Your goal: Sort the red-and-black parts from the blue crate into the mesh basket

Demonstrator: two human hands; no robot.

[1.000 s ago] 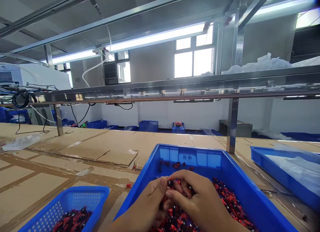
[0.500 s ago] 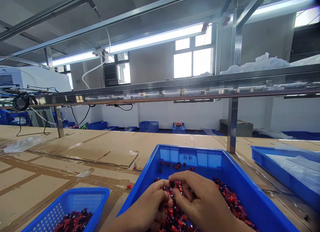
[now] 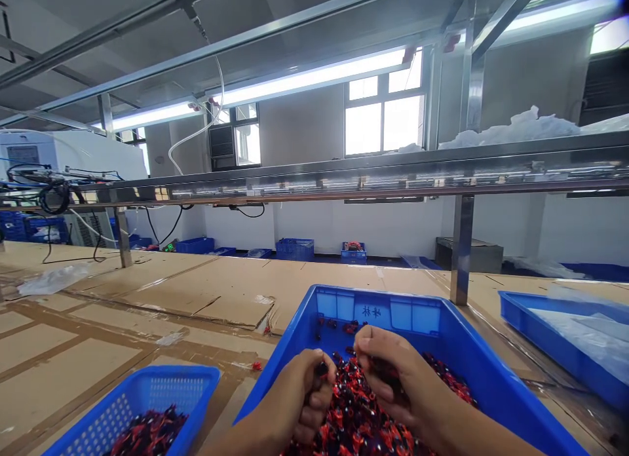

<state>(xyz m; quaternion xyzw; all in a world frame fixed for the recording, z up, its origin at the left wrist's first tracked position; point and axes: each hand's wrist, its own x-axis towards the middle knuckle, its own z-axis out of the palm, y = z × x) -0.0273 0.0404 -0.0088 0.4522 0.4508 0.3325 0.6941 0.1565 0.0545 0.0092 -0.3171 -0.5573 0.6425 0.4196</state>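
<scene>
A blue plastic crate [image 3: 378,305] sits in front of me, holding a heap of small red-and-black parts [image 3: 354,410]. My left hand [image 3: 302,394] is curled above the heap's left side, with a small dark piece pinched between its fingers. My right hand [image 3: 388,371] hangs over the middle of the heap, its fingers curled around a few dark pieces. A separate scatter of the small parts [image 3: 339,328] lies on the crate floor near the back wall. The hands do not touch each other.
A blue perforated basket [image 3: 167,380] holding similar parts stands to the left. A blue tray [image 3: 540,318] lined with white plastic is at right. Both stand on a cardboard-covered bench [image 3: 147,299], with a steel post [image 3: 460,246] behind the crate.
My hands have drawn apart from their close position over the heap. The right hand has risen and shifted right, and the left has curled up at the left side.
</scene>
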